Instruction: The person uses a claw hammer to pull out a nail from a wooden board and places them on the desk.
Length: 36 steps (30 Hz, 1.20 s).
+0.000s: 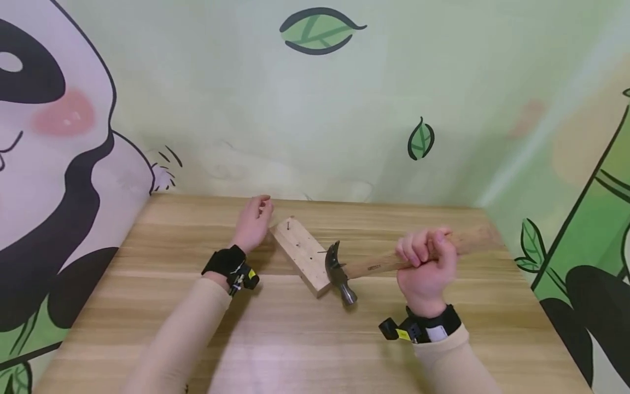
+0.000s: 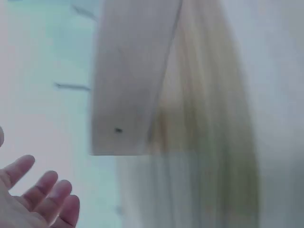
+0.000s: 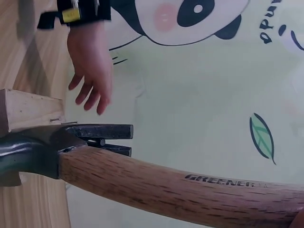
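My right hand [image 1: 427, 265] grips a claw hammer [image 1: 371, 266] by its wooden handle. The hammer's dark metal head overlaps the near right part of a pale wooden block [image 1: 301, 256], claw up and striking face down. In the right wrist view a nail [image 3: 100, 142] shows between the two claw prongs. Another nail [image 1: 288, 225] stands up near the block's far end, with small dark spots along the top face. Beside that end, my left hand [image 1: 253, 223] is held off the block with nothing in it; the left wrist view shows its fingers loosely bent.
The block lies at a slant on a wood-grain table [image 1: 295, 339]. A wall [image 1: 236, 109] painted with a panda and leaves rises directly behind the table's back edge. Each wrist wears a black strap with a small camera.
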Tool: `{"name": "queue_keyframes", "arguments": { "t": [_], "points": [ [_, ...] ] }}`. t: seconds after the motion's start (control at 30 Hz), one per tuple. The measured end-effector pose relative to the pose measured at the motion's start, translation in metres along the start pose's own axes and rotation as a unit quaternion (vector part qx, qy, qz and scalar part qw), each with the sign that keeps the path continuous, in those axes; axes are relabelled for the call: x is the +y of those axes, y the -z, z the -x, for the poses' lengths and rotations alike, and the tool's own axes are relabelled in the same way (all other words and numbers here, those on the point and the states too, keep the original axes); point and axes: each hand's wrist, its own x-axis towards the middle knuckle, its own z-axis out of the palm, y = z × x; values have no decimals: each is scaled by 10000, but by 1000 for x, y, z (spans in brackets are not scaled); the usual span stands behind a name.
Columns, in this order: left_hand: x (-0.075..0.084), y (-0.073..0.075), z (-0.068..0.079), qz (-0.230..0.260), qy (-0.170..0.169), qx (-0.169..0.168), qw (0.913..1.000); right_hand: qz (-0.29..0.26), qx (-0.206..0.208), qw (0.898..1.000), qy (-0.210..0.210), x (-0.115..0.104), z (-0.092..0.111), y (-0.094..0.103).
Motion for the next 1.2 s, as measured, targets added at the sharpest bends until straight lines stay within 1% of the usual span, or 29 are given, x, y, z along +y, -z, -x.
{"name": "queue_keyframes", "arguments": {
  "t": [0.03, 0.1, 0.2, 0.33, 0.4, 0.5, 0.57, 0.67, 0.77, 0.87, 1.0, 1.2],
  "points": [
    [3, 4, 7, 63, -120, 31, 9999, -120, 28, 9999, 13, -3, 0, 1],
    [13, 13, 23, 190, -391, -47, 9990, -365, 99, 9993, 45, -10, -1, 3],
    [34, 22, 51, 151, -837, -237, 9961, -725, 275, 9970, 24, -19, -2, 1],
    [64, 23, 81, -109, -1497, -622, 9867, -1157, 375, 9926, 71, -25, -5, -5],
    [75, 21, 92, -238, -1774, -845, 9802, -1416, 329, 9893, 74, -26, -5, -9],
    [87, 17, 103, -549, -2033, -1078, 9716, -1679, 277, 9854, 38, -25, -4, -13],
    [89, 13, 109, -832, -2212, -1136, 9650, -1800, 261, 9833, -12, -24, -1, -15],
    [88, 8, 116, -1260, -2490, -1121, 9537, -1858, 177, 9824, -69, -23, 3, -17],
    [86, 3, 118, -1444, -2687, -1042, 9466, -1891, -33, 9819, -106, -22, 5, -19],
    [85, -1, 118, -1390, -2743, -993, 9463, -1897, -185, 9816, -128, -21, 5, -20],
    [85, -4, 117, -1291, -2733, -1036, 9476, -1851, -243, 9823, -122, -21, 6, -23],
    [85, -6, 117, -1286, -2852, -1027, 9442, -1715, -316, 9846, -82, -20, 6, -26]
  ]
}}
